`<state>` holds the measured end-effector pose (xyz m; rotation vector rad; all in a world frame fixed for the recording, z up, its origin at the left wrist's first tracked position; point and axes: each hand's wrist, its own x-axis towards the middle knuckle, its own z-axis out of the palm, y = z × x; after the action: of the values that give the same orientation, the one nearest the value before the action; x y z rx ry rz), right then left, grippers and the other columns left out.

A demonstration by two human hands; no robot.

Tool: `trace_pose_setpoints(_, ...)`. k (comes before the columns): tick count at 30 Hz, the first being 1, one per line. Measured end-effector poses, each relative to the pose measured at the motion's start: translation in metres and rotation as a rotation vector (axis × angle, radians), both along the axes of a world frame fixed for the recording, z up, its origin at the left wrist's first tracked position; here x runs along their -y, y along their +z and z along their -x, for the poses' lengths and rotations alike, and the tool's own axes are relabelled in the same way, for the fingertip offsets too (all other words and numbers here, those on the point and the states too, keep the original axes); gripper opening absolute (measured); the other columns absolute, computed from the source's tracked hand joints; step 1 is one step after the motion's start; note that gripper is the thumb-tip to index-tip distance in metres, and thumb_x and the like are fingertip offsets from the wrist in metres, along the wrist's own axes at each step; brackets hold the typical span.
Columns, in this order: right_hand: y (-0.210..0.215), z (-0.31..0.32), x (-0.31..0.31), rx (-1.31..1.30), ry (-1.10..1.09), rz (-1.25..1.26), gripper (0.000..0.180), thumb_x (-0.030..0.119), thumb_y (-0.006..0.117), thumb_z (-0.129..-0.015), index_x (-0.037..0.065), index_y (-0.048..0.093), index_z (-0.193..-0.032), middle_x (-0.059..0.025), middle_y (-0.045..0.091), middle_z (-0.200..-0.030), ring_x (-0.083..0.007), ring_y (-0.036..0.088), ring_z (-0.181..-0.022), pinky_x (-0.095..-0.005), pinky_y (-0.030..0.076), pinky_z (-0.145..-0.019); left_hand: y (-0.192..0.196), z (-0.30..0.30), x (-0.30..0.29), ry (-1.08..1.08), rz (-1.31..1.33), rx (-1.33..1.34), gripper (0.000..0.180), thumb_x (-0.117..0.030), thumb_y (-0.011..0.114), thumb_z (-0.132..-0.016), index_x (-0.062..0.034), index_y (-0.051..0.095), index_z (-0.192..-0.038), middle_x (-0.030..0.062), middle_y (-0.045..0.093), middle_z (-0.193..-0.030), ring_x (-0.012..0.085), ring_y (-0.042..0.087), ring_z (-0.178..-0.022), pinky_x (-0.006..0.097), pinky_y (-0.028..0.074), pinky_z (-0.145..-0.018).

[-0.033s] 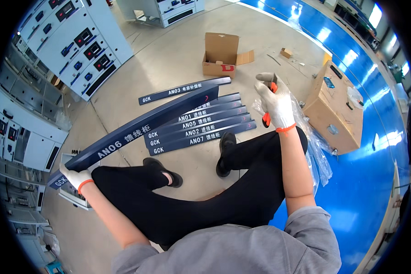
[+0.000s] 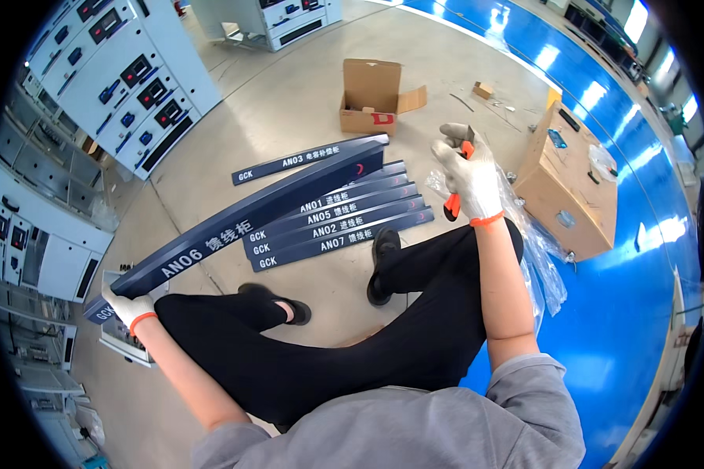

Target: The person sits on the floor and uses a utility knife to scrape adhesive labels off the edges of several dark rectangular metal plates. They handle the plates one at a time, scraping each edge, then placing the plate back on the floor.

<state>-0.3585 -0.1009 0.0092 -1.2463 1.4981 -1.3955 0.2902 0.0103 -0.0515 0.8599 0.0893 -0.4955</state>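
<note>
While navy strip (image 2: 238,228) is grasped by left hand (image 2: 131,307), lower left, orange-black tool (image 2: 451,207) is clenched by right hand (image 2: 478,178), upper right.

the long dark blue strip (image 2: 266,209) looks smooth with a soft sheen, metal or plastic one cannot tell. the left glove (image 2: 130,306) and right glove (image 2: 477,178) are matt white cloth. the orange parts of the tool (image 2: 451,206) look like plastic. crinkled clear plastic film (image 2: 551,293) shines, as does the glossy blue floor (image 2: 602,313). the open carton (image 2: 366,122) is matt brown cardboard, the tall cabinet (image 2: 188,70) seemingly smooth painted metal, the shirt (image 2: 391,430) and trousers (image 2: 352,363) matt cloth.
</note>
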Motion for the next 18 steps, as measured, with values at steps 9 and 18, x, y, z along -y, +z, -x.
trace_pose_setpoints(9, 0.024, 0.012, -0.004, 0.46, 0.628, 0.052, 0.06, 0.021, 0.073, -0.089, -0.001, 0.058, -0.143, -0.0083, 0.072, -0.115, -0.0089, 0.056, -0.064, -0.0223, 0.048, -0.059, -0.062, -0.047, 0.042, -0.225, -0.159, -0.097, 0.051, -0.052, 0.07, -0.095, -0.0115, 0.067, -0.126, 0.0097, 0.069, -0.131, 0.0295, 0.066, -0.118, 0.043, 0.049, -0.109)
trace_pose_setpoints(18, 0.052, -0.06, -0.028, -0.009, 0.466, 0.323, 0.037, 0.013, 0.077, -0.083, 0.0, 0.07, -0.118, -0.0049, 0.07, -0.103, -0.014, 0.064, -0.096, -0.0296, 0.051, -0.091, -0.181, -0.018, 0.046, -0.571, -0.528, -0.287, 0.032, -0.041, 0.052, -0.096, -0.0124, 0.064, -0.104, 0.0069, 0.071, -0.114, 0.0264, 0.069, -0.103, 0.047, 0.056, -0.095)
